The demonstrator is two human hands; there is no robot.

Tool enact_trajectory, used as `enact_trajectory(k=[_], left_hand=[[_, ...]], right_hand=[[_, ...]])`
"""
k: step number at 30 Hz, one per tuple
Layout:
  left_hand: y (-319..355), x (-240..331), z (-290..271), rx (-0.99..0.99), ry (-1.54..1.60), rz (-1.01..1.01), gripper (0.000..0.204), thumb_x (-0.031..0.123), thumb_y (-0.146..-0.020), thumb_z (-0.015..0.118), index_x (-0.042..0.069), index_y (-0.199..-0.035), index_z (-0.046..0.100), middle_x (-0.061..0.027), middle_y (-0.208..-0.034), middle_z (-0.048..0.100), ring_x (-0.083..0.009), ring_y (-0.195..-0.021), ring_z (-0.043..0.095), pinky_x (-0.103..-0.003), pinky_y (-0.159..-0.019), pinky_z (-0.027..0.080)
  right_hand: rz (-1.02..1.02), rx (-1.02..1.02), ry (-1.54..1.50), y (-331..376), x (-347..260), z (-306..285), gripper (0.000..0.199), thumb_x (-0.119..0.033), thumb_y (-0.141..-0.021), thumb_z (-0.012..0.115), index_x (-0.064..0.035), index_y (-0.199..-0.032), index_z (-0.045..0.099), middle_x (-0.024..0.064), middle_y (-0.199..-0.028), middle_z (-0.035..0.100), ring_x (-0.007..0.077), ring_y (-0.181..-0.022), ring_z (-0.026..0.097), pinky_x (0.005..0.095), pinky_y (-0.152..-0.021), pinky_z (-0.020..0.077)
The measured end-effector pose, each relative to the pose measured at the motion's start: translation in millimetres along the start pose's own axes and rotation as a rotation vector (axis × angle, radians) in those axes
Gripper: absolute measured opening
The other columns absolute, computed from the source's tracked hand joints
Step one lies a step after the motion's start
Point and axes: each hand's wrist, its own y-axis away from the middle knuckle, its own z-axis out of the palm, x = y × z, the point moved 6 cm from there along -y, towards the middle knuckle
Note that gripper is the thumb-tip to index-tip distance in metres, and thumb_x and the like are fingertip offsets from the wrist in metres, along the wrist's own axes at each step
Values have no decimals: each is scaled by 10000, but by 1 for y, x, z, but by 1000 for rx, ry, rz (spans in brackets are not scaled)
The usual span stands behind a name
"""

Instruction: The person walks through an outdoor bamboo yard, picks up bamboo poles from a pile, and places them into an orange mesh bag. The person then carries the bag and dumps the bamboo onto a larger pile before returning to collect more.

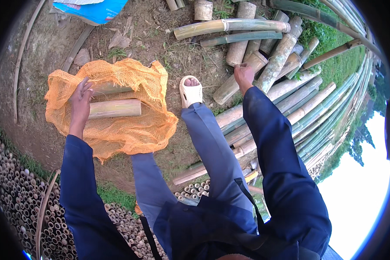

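Right hand (244, 74) at bamboo pile (278, 58), left hand (80, 97) at orange mesh sack (158, 125)

Head view: short bamboo section (227, 90) at pile's near edge, just below right hand; long axis slanting from lower left to upper right. Right hand nearer; left hand well apart, over sack's left side. Right fingers drawn narrow; cannot tell whether gripping. Left fingers partly spread by the mesh; cannot tell whether holding it. Counted: one sack, open on dirt ground (43, 47); two bamboo pieces (115, 108) inside; two bowed lengths (229, 27) across pile; one cream clog (191, 93).
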Motion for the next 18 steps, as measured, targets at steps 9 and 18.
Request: enact_trajectory(k=[9,18], left_hand=[[-25,64,236,-306,-213,47,482,195,-947,558,62,-1404,479,-163,-1239,634,-259,-1090,634,-363,-939,486],[50,56,278,-363,-282,58,455,178,-929,574,57,-1363,515,-157,-1193,661,-267,-1032,658,-386,-904,501]], right_hand=[[-361,273,239,-86,35,-71,640,-424,-825,676,-9,-1279,498,212,-1269,574,374,-1211,508,461,-1016,387],[-396,-101,462,-105,15,-69,467,-442,-797,707,-57,-1061,686,125,-1068,685,332,-1084,601,481,-935,409]])
